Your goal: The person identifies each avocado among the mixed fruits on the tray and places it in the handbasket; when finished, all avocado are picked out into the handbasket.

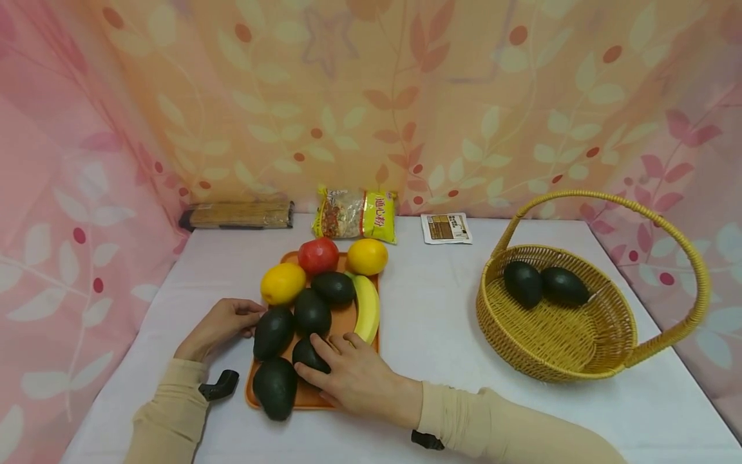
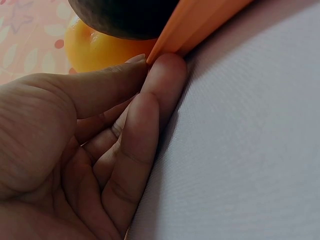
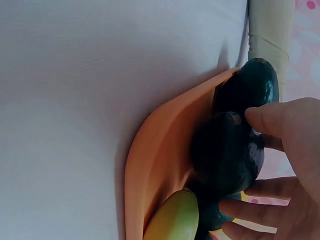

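Observation:
An orange tray (image 1: pixel 250 385) carries several dark green avocados, a curved yellow banana (image 1: pixel 368 309), two lemon-like yellow fruits (image 1: pixel 283 283) and a round red fruit (image 1: pixel 318 256). At the tray's left side, my left hand (image 1: pixel 225 327) pinches its rim (image 2: pixel 200 25) between thumb and finger, as the left wrist view shows. My right hand (image 1: pixel 362 380) reaches over the tray's near part. Its thumb and fingers straddle an avocado (image 3: pixel 227 152), partly covering it in the head view. Another avocado (image 1: pixel 275 388) overhangs the tray's near left corner.
On the right stands a wicker basket (image 1: pixel 556 367) with a tall hoop handle and two avocados (image 1: pixel 523 284) inside. Along the back lie a brown slatted bundle (image 1: pixel 240 215), a yellow food bag (image 1: pixel 353 214) and a small white packet (image 1: pixel 446 229). Patterned curtains enclose the table.

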The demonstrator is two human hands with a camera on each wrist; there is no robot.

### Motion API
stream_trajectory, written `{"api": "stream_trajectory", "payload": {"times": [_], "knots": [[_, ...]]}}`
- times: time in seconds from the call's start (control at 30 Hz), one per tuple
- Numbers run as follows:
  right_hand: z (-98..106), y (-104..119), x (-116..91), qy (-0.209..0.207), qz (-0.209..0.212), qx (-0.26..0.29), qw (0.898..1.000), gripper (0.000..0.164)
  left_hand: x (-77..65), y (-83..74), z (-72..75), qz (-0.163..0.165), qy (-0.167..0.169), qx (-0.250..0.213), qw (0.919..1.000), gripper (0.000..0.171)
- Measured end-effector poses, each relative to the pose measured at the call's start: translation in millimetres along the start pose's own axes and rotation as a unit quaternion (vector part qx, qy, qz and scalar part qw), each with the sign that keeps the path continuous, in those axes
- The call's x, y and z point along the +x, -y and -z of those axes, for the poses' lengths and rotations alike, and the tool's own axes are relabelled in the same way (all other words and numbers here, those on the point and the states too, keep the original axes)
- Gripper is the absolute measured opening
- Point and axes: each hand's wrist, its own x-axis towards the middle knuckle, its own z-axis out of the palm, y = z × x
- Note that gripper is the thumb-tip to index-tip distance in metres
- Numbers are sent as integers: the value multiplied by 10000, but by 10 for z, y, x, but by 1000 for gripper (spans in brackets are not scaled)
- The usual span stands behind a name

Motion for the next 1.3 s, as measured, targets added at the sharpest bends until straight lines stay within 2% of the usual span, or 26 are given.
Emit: {"api": "stream_trajectory", "payload": {"times": [0.33,0.57,1.13,1.3], "knots": [[-21,34,32,-158,-9,40,9999,35,1,-6,6,60,7,7,10000,34],[12,37,54,-127,31,-7,9999,25,10,-4,19,18,3,40,10000,35],[29,39,83,9,136,-9,9999,39,10,26,6,10,-21,18,10000,36],[4,56,69,-21,124,138,9998,33,1,9,-3,1,-36,33,10000,36]]}}
